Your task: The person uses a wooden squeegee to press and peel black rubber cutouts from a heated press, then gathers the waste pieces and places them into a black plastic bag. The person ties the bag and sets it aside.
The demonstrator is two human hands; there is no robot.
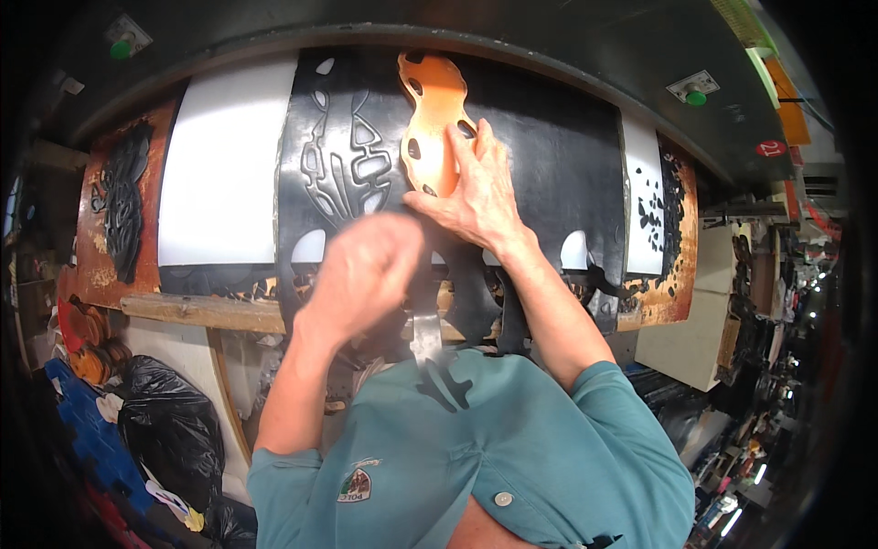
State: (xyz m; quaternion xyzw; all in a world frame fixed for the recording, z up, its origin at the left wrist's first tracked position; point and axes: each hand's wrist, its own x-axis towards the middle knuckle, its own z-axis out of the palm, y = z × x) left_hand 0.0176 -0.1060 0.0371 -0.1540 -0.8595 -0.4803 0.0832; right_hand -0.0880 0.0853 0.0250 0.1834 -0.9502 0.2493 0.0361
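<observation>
An orange sole-shaped cutting die (pixel 436 105) with several dark holes near its rim lies on a black rubber sheet (pixel 558 151). My right hand (pixel 478 188) grips its near end, the thumb at the near left edge and the fingers across the right edge. My left hand (pixel 366 265) is raised over the sheet's near left part. Its fingers look curled but are smeared by motion, so what they hold, if anything, is hidden. Below it, before my shirt, a thin black forked strip (pixel 445 384) shows with a shiny upper part; I cannot tell what supports it.
Left of the die, the sheet has cut-out shapes (pixel 343 165). White boards (pixel 224 165) flank the sheet, and black scraps (pixel 672 206) lie at the right. A dark machine beam (pixel 412 27) with green buttons spans the far side. A black plastic bag (pixel 174 421) stands lower left.
</observation>
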